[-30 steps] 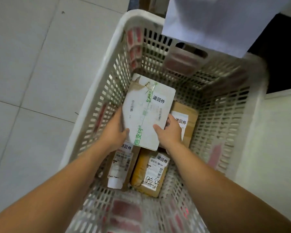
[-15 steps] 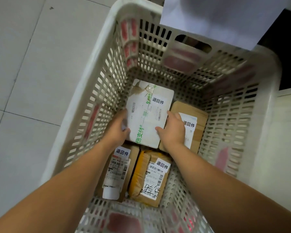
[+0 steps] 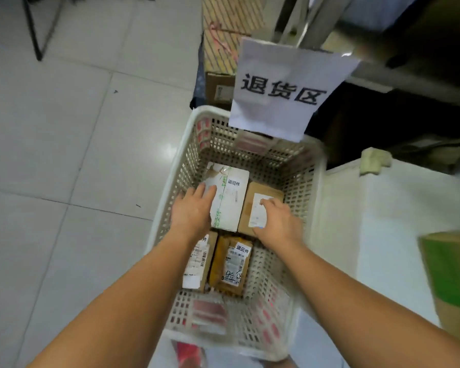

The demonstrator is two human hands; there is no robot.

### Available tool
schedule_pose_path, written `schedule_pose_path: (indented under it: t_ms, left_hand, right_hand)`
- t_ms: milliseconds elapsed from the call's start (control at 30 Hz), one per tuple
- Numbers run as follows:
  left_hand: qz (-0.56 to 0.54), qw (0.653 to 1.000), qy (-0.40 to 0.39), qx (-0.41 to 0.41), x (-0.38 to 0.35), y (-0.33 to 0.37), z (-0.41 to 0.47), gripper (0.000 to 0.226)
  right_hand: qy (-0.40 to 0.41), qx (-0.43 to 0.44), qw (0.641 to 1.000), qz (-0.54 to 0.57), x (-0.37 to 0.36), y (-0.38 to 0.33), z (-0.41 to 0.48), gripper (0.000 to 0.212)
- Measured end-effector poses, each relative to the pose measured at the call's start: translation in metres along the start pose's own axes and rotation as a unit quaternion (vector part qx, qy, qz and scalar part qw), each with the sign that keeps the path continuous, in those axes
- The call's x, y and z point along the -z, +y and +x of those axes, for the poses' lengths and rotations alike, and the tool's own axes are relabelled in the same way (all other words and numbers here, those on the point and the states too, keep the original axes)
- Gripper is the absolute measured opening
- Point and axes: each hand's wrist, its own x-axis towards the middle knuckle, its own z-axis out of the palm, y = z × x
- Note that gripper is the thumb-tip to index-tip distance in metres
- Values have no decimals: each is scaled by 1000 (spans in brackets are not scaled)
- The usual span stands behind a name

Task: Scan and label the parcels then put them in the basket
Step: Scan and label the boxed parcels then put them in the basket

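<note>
A person's two bare hands reach into a white plastic basket (image 3: 318, 205) with lattice walls, standing on glossy grey floor tiles (image 3: 64, 155). Four parcels lie flat on its floor. At the far left rests a white rectangular parcel (image 3: 233, 205), its top corner scuffed down to brown, crossed by a strip of green-printed tape and bearing a small label. The left hand (image 3: 191, 212) lies over this parcel's left edge, released, fingers straight and together; whether they press on it cannot be told. Just beside it, far right, sits a brown cardboard parcel (image 3: 266, 188) with a white shipping label. The right hand (image 3: 278, 225) is spread over that label, fingers relaxed and gripping nothing, its outline blurred. In the near row, a brown parcel with a long white label (image 3: 198, 264) lies beside a crinkled yellow-brown taped packet (image 3: 230, 264). A sheet of white paper with bold black characters, the paper sign (image 3: 287, 91), hangs over the basket's far rim. A striped carton (image 3: 223, 30) stands beyond.
</note>
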Motion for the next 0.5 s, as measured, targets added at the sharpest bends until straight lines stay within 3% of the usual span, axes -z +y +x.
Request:
schedule_pose_path:
  t_ms: [267,500]
  left_hand:
    - [118,991,36,-50,224,32,-139,68]
    - [131,984,93,-76,361,107,-242,67]
  right_hand:
    - [91,-16,996,19,184,-23,-197,55]
    - [191,-64,978,47,308,25,-354,57]
